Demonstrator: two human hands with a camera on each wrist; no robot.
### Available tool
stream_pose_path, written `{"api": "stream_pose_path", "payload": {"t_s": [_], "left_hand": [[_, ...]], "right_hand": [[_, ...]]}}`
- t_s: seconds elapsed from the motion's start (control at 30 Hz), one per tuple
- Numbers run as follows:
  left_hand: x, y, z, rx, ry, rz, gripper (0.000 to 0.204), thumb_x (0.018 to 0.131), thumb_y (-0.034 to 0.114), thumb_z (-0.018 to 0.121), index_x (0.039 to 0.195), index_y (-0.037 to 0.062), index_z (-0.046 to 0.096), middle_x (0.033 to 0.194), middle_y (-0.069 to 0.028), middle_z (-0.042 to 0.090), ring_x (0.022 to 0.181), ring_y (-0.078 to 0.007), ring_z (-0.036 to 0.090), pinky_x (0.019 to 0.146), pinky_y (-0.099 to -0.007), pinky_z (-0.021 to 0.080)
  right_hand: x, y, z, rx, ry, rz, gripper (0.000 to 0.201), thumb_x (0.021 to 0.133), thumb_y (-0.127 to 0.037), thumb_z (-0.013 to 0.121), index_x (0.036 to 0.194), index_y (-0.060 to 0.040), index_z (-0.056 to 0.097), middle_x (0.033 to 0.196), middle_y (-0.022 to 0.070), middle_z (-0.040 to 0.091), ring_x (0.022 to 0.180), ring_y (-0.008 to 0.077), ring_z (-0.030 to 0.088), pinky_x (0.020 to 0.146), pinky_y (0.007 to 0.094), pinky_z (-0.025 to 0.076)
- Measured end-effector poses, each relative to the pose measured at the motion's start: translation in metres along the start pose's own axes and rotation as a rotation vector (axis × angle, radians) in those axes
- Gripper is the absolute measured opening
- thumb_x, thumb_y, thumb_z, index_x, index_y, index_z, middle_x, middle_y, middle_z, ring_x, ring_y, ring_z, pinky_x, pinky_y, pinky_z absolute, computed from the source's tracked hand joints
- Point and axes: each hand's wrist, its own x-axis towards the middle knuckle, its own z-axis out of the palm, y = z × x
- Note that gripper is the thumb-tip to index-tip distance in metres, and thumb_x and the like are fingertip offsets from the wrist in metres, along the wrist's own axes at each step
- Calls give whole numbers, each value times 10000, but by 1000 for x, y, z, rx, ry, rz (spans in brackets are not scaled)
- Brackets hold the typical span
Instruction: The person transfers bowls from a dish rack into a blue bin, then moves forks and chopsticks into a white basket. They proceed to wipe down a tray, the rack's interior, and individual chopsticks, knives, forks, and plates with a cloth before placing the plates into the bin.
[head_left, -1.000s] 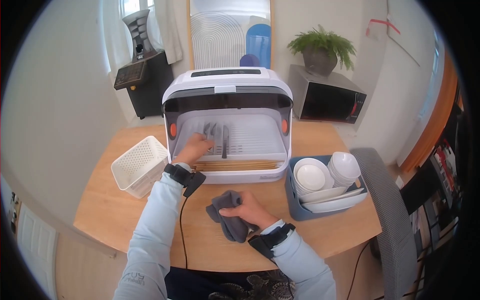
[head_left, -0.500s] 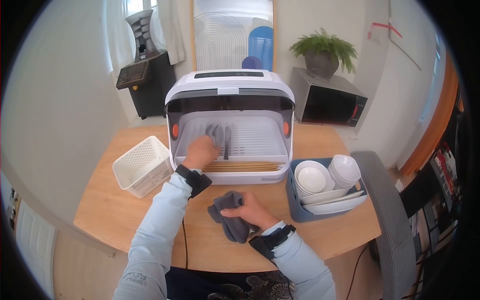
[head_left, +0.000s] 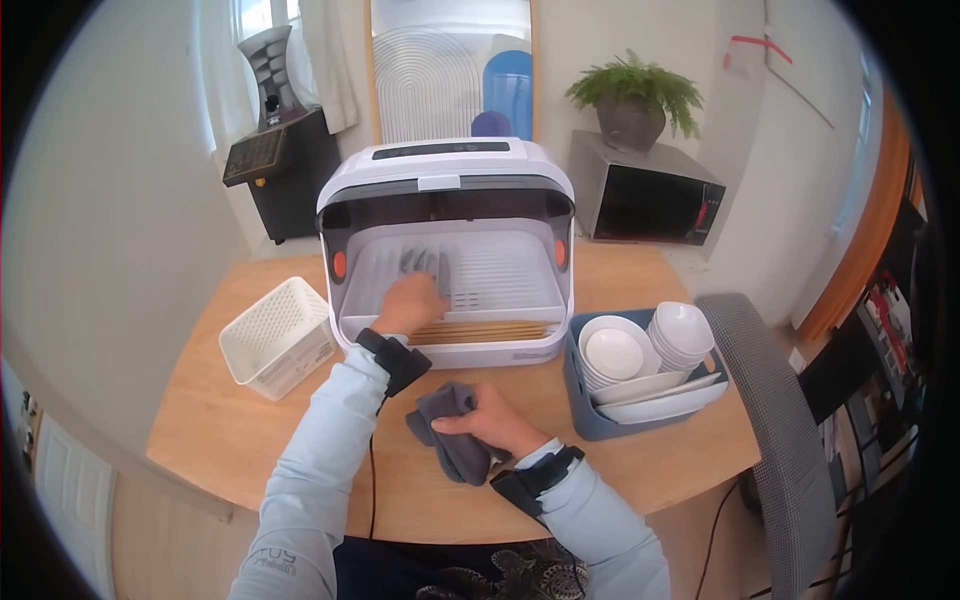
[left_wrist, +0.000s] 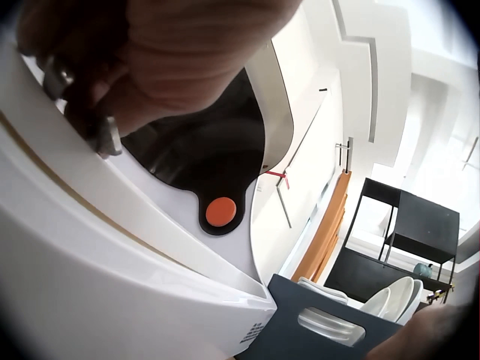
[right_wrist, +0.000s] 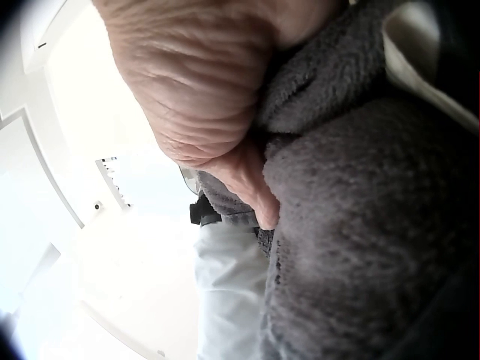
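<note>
My left hand reaches into a white dish sterilizer with its dark lid raised. Its fingers curl at the handle of a table knife, the rightmost of several pieces of metal cutlery standing side by side in the rack. In the left wrist view, metal handle ends show below the fingers; the fingertips are in shadow. Just in front lie wooden chopsticks. My right hand grips a bunched dark grey cloth over the table, thumb on top; the cloth fills much of the right wrist view.
A white perforated basket stands left of the sterilizer. To its right, a blue-grey bin holds stacked white bowls and plates. Behind are a microwave with a potted fern on top. A grey chair stands at the table's right edge.
My left hand has shifted right along the cutlery and now partly covers the knife's handle. The right hand keeps its hold on the cloth. The head view has swung slightly.
</note>
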Motion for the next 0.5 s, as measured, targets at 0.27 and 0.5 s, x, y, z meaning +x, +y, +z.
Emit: {"api": "stream_pose_path", "payload": {"t_s": [0.27, 0.5], "left_hand": [[-4, -2, -8, -158, 179, -100, 348, 761, 310, 756, 781, -33, 699, 734, -223, 661, 746, -384, 660, 686, -433, 507], [-2, -15, -9, 56, 23, -105, 374, 810, 334, 671, 879, -32, 693, 864, -252, 674, 874, -393, 659, 776, -447, 500]], "right_hand": [[-1, -2, -1, -31, -9, 15, 359, 761, -131, 783, 1045, 54, 665, 947, 103, 698, 848, 153, 636, 798, 299, 497], [1, 0, -1, -47, -38, 13, 359, 771, -127, 780, 1067, 35, 657, 971, 90, 688, 879, 150, 632, 813, 299, 498]]}}
